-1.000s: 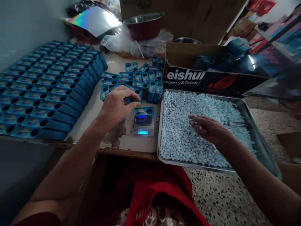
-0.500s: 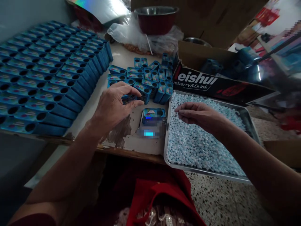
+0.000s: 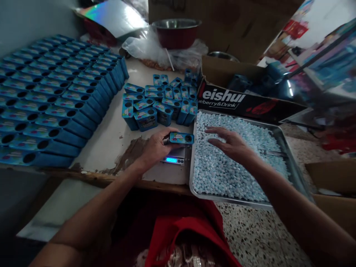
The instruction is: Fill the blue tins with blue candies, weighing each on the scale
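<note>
Head view, the only one. The left hand [image 3: 155,148] was at the small blue box [image 3: 181,138], fingers curled round its near left end; the box sat over the scale [image 3: 174,157], whose lit blue display showed just below. Whether the box rested on the scale's plate or was lifted a little could not be told. The box stuck out to the right of the grip, its top with the round hole facing up, its far end touching or nearly touching the tray rim.

The right hand [image 3: 229,142] lay spread, palm down, fingers loosely parted, over the pale blue candies [image 3: 222,174] that filled the metal tray [image 3: 289,148]. It held nothing that could be seen; the fingertips pointed left, towards the box, and were close to it but apart.

Behind the scale stood a loose cluster of blue boxes [image 3: 158,102], some upright, some lying. To the far left, rows of blue boxes [image 3: 52,100] lay packed side by side on the table [image 3: 111,137]. A black carton [image 3: 241,104] with white lettering stood just behind the tray. A red bowl [image 3: 176,33] sat at the back, on crumpled plastic.
</note>
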The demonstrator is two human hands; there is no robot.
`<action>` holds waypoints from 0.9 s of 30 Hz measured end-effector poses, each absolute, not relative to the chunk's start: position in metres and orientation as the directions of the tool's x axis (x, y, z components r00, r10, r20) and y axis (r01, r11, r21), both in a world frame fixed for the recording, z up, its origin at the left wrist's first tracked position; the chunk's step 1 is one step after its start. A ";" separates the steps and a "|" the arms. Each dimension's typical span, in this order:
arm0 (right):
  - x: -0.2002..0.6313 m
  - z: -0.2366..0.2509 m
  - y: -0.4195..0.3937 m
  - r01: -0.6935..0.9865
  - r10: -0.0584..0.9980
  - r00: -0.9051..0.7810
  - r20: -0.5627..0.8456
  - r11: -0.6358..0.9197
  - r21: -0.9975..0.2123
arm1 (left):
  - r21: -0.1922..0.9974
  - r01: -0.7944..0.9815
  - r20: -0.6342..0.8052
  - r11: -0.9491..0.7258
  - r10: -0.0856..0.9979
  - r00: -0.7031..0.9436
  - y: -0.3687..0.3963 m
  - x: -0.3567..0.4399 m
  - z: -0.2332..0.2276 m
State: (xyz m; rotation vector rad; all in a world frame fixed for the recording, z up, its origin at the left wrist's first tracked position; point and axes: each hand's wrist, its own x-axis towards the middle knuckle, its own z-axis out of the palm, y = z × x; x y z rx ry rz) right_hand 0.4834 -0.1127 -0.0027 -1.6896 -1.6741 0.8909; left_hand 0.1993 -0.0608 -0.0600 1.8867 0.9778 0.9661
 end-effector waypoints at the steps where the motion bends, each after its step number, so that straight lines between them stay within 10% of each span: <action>1: 0.478 -0.009 -0.117 0.443 0.994 0.070 -0.087 -0.109 -0.890 | 0.833 0.266 0.349 -0.486 0.833 0.429 -0.062 0.208 -0.057; 5: 0.454 -0.025 -0.119 -0.416 0.904 0.115 -0.412 -0.333 -0.846 | 0.400 0.272 0.681 -0.875 0.482 0.551 -0.061 0.235 -0.033; 9: 0.447 -0.027 -0.113 -0.737 0.864 -0.061 -0.501 -0.377 -0.561 | 0.185 0.315 0.723 -0.931 0.346 0.598 -0.055 0.253 -0.032; 20: 0.454 -0.044 -0.112 -0.831 0.847 -0.077 -0.525 -0.345 -0.435 | 0.818 0.349 0.386 -0.456 0.887 0.255 -0.062 0.257 -0.049; 27: 0.458 -0.050 -0.116 -0.728 0.901 -0.050 -0.432 -0.329 -0.601 | 0.978 0.188 0.055 -0.093 0.979 0.195 -0.072 0.203 -0.052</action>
